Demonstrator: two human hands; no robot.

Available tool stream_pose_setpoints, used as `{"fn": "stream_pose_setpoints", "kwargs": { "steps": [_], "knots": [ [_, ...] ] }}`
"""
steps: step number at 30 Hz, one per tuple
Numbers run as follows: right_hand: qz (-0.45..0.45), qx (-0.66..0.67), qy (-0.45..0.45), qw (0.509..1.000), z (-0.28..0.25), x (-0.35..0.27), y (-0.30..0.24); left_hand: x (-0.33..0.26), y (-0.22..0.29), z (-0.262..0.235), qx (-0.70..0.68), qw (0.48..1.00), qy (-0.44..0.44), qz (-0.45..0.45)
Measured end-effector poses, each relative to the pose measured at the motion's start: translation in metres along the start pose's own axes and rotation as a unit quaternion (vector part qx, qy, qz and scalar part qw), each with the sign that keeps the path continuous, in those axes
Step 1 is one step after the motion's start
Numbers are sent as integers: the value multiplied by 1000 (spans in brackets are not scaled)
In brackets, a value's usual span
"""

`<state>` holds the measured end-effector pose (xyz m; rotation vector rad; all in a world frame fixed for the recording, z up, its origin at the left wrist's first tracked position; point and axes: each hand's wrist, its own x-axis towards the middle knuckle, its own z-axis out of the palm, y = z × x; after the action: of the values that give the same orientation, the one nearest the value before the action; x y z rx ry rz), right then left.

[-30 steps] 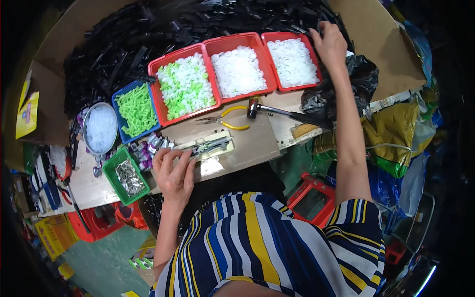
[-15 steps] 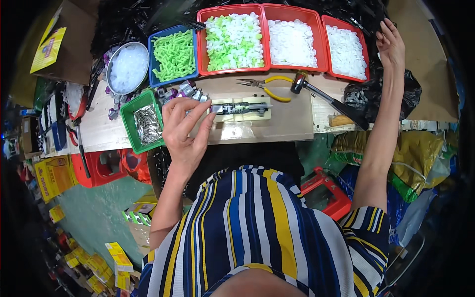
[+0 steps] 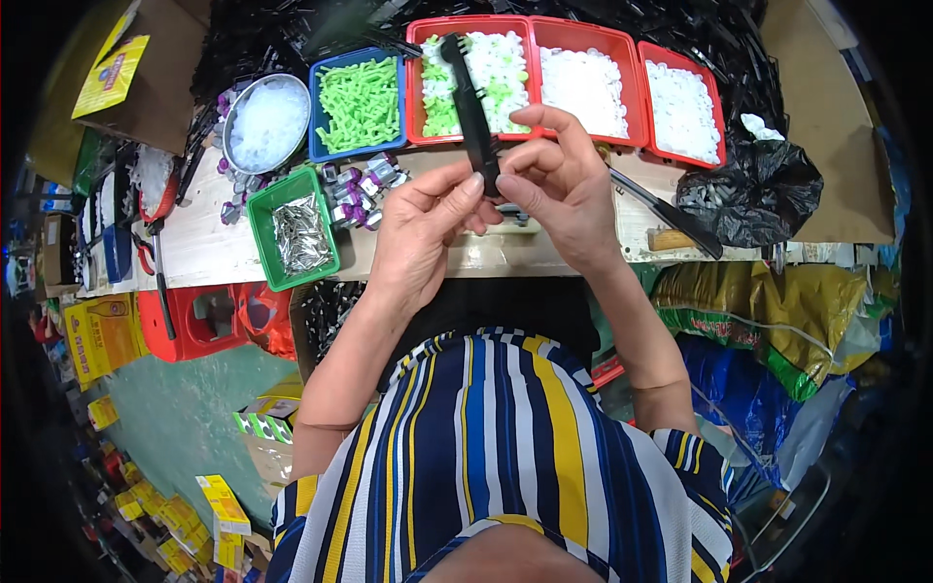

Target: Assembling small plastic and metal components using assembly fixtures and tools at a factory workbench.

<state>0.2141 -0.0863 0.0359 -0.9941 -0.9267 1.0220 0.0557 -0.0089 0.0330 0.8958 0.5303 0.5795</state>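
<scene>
A long black plastic part (image 3: pixel 472 112) is held up over the front of the workbench, its far end overlapping the red bin of mixed green and white pieces (image 3: pixel 510 83). My left hand (image 3: pixel 420 233) pinches its lower end between thumb and fingers. From the other side my right hand (image 3: pixel 573 194) grips the same end with thumb and fingertips, index finger raised and bent. A cream fixture block lies beneath, mostly hidden by my hands.
A green bin of metal pins (image 3: pixel 301 233), grey-purple parts (image 3: pixel 362 192), a blue bin of green pieces (image 3: pixel 358 102) and a bowl of clear pieces (image 3: pixel 264 131) stand left. Red bins of white pieces (image 3: pixel 588 92), a hammer (image 3: pixel 671 214) and a black bag (image 3: pixel 753 194) lie right. Black parts heap behind.
My right hand has come back from the black heap at the far right to the middle. A black plastic part is now between both hands, and my left hand has moved right to it.
</scene>
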Motion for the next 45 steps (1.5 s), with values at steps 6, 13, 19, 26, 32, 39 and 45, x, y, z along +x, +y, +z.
{"fn": "stream_pose_setpoints", "kwargs": {
  "steps": [6,13,19,26,32,39,45],
  "knots": [
    [-31,-263,-17,964,-6,-2,-4,-8,3,-16,16,998,50,-20],
    [-249,-546,-58,798,-26,4,-21,-4,13,-30,46,995,-37,-84],
    [-256,-574,-77,774,-32,19,-29,0,13,-38,53,990,-87,-95],
    [-187,-556,34,809,-63,10,-42,9,17,-44,12,992,-108,-68],
    [-162,-632,102,751,-151,12,-59,5,30,-52,549,825,-4,134],
    [-91,-751,299,581,-281,23,-98,12,32,-40,688,682,-7,248],
    [68,-759,317,565,-312,50,-89,13,26,-28,695,664,-20,275]
  ]
}}
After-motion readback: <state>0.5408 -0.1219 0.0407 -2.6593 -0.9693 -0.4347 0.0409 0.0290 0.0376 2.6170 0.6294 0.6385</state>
